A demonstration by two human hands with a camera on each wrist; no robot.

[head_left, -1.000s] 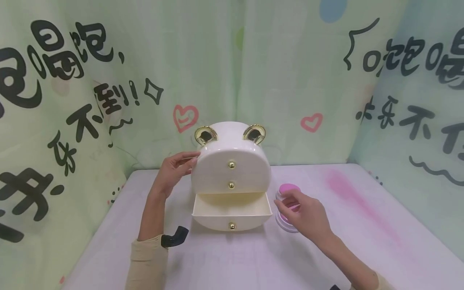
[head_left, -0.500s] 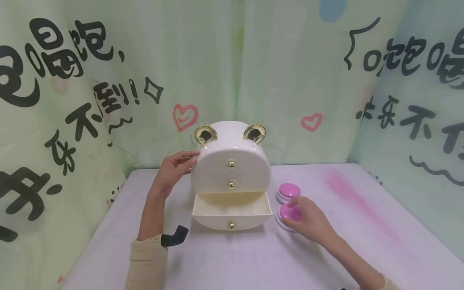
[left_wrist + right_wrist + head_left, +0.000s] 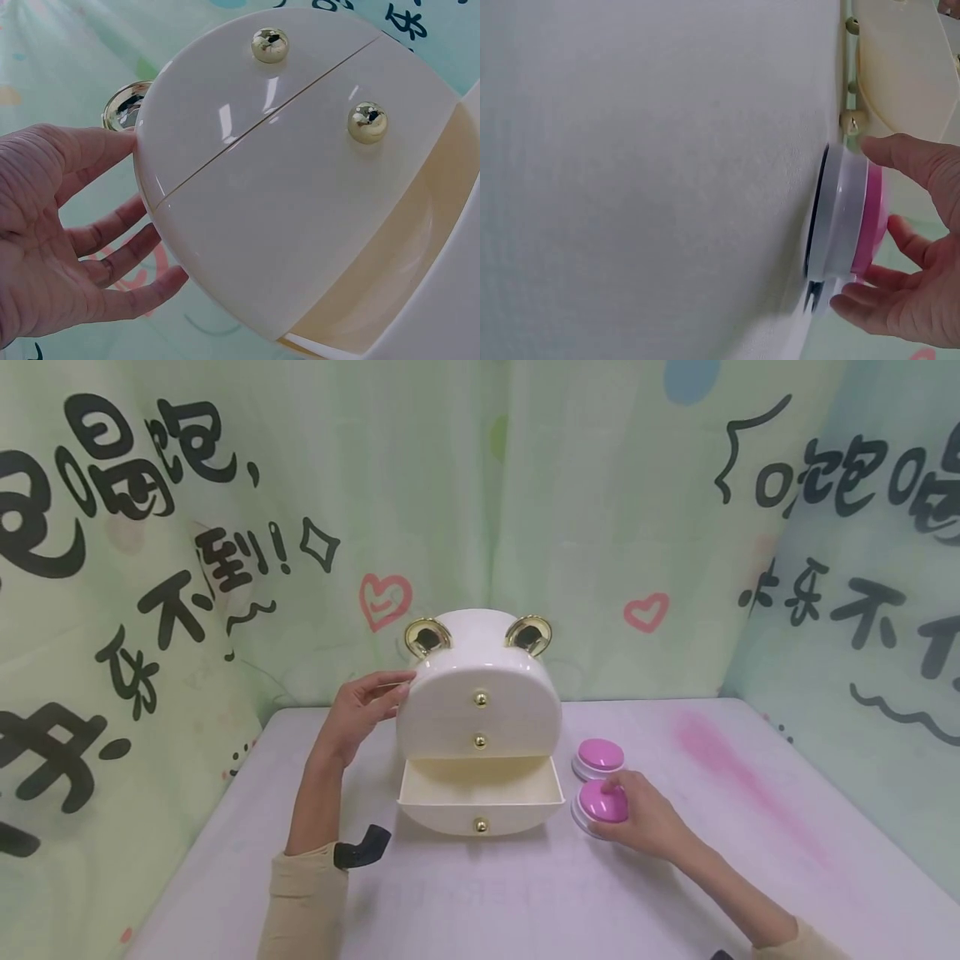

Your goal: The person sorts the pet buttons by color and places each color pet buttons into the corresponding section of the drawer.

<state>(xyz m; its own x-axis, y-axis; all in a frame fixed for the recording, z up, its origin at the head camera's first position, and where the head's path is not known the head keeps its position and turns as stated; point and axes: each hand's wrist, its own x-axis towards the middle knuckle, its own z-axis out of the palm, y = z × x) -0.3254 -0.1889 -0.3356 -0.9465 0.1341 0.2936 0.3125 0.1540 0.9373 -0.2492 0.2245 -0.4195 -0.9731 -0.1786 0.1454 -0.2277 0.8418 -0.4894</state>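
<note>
A glossy white, round-fronted drawer box (image 3: 478, 718) with gold knobs stands mid-table, its bottom drawer (image 3: 450, 818) pulled out with nothing visible inside. My left hand (image 3: 360, 718) touches the box's left side; in the left wrist view the fingers (image 3: 127, 255) are spread along its curved edge. To the right of the box lie two pink-topped round push buttons, one behind the other. Around the front push button (image 3: 604, 802) my right hand (image 3: 648, 818) is spread, the thumb at its near side. The right wrist view shows the fingers (image 3: 909, 240) beside its pink top; firm contact is unclear.
The rear push button (image 3: 600, 753) sits just behind the front one. Two gold-rimmed ear-like ornaments (image 3: 528, 635) top the box. A white cloth with a pink stain (image 3: 720, 752) covers the table (image 3: 465, 902). Printed curtains (image 3: 525, 527) enclose the back and sides.
My right hand has moved down and slightly right, from over the two push buttons to around the front one. The left hand and the drawer box look unchanged.
</note>
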